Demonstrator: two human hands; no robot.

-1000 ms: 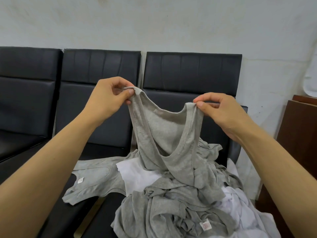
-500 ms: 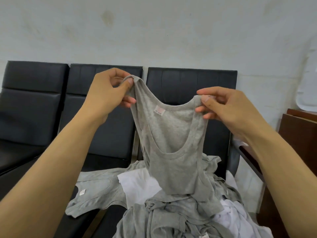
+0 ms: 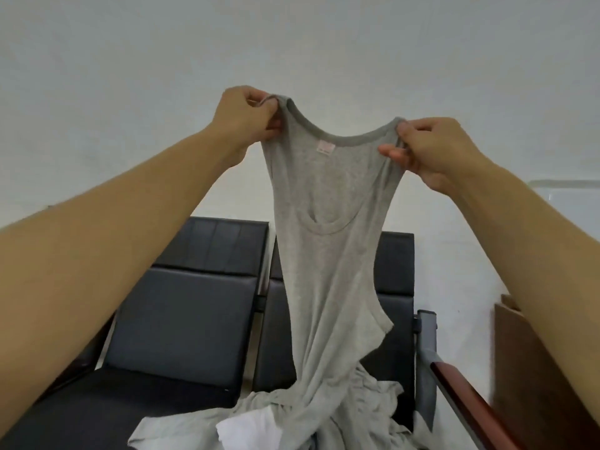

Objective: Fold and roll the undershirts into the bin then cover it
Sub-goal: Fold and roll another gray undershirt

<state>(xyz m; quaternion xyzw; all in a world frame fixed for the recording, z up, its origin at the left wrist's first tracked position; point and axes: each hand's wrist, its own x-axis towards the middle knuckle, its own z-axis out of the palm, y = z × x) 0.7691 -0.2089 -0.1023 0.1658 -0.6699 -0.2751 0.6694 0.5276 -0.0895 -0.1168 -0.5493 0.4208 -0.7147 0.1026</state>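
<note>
since half a second ago both hands have lifted the grey undershirt [image 3: 328,254] well above the seat backs, so it now hangs against the pale wall [image 3: 292,43] with more of its length pulled out of the pile. nearest, at the front edge of the right-hand black seat [image 3: 394,352], the pile of undershirts [image 3: 253,427] lies in grey and white folds, and the raised shirt's hem trails into it. beside it the left-hand black seat [image 3: 175,332] is bare. further up, the left hand [image 3: 250,116] pinches one shoulder strap between thumb and curled fingers, and the right hand [image 3: 425,147] pinches the other strap likewise. a small pink label [image 3: 324,148] shows under the neckline.
</note>
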